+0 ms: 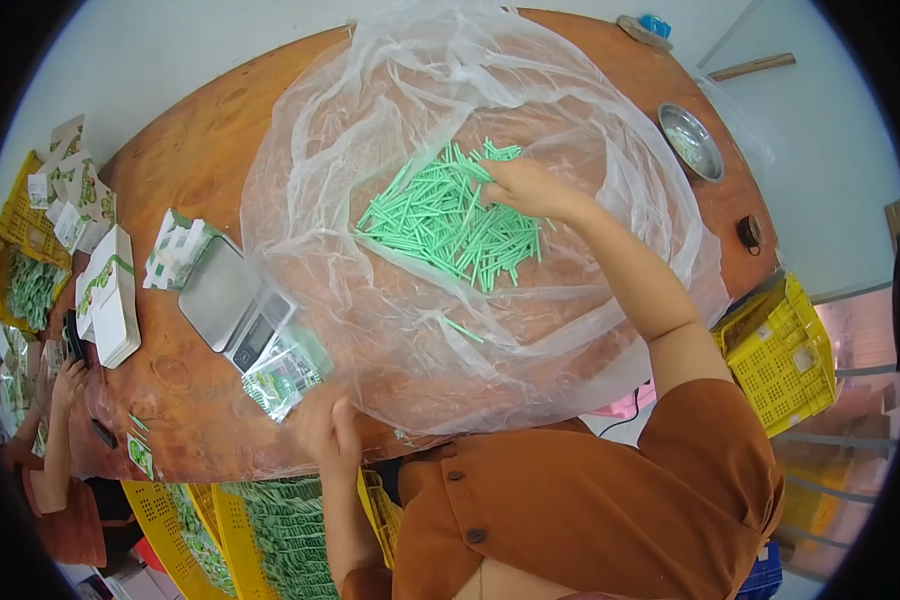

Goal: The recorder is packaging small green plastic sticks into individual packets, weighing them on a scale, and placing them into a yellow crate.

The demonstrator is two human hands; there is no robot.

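Observation:
A loose pile of thin green sticks lies on a large clear plastic sheet spread over the wooden table. My right hand is at the upper right of the pile, its fingers closed on a bunch of the sticks. Nearer me, one green stick lies apart from the pile. My left hand, blurred, is at the near table edge beside a clear printed plastic packet; whether it holds the packet is unclear. The packet overlaps the near end of a digital scale.
Left of the scale are stacked packets and white cards. A metal bowl and a dark round object stand at right. Yellow crates flank the table. A co-worker's hand is at far left.

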